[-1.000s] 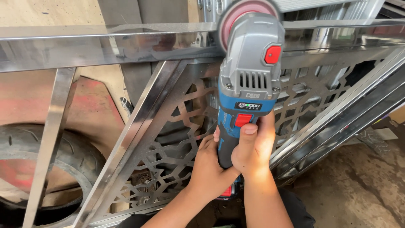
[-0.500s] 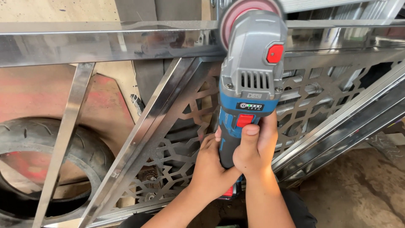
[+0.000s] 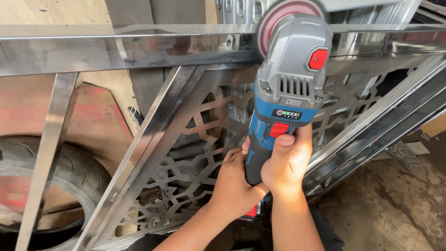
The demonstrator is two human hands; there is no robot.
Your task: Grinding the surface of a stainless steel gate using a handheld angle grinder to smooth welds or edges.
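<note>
My right hand (image 3: 285, 160) is wrapped tight around the blue grip of the cordless angle grinder (image 3: 285, 88), thumb resting just below its red switch. My left hand (image 3: 232, 179) closes on the lower handle, just beside the right. The grinder points up and away from me, its reddish disc (image 3: 278, 21) touching the polished top rail (image 3: 116, 46) of the steel gate frame (image 3: 153, 135). Behind the diagonal bars sits a patterned cut-out panel (image 3: 195, 172); a tyre (image 3: 51, 186) lies to the left. I judge the rail is being ground or polished; continuing calls for steady, light pressure along the rail.
</note>
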